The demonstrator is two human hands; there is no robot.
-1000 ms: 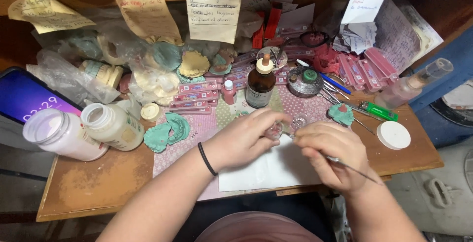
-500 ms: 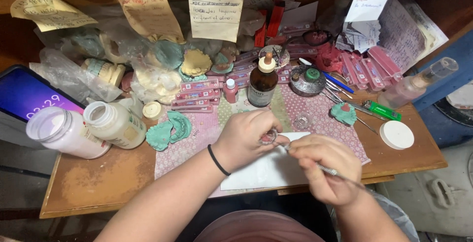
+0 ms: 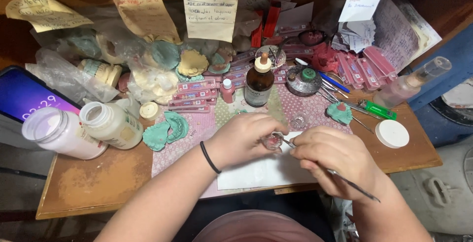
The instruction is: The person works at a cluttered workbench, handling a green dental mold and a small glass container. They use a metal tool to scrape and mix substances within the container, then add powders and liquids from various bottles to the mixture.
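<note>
Head view, hands low centre over the desk. My left hand is clamped on a small pinkish piece, pinched at the fingertips just above the white sheet. My right hand is closed on a thin metal instrument, handle trailing toward 4 o'clock, tip pointing to 10 o'clock and touching or nearly touching the piece; I cannot tell which. The two hands are close together, knuckles almost meeting. At 12 o'clock from the piece stands a brown dropper bottle; a small clear glass dish sits just beside the hands at 1 o'clock. Green dental casts lie at 9 o'clock, with two uncapped white jars beyond them; a white lid lies at 3 o'clock. Risks, as I judge them: the piece is small and held by the fingertips only, so a hard push from the tip could flick it into the clutter. The left wrist swinging outward could topple an open jar. The glass dish sits near enough to be knocked over.
</note>
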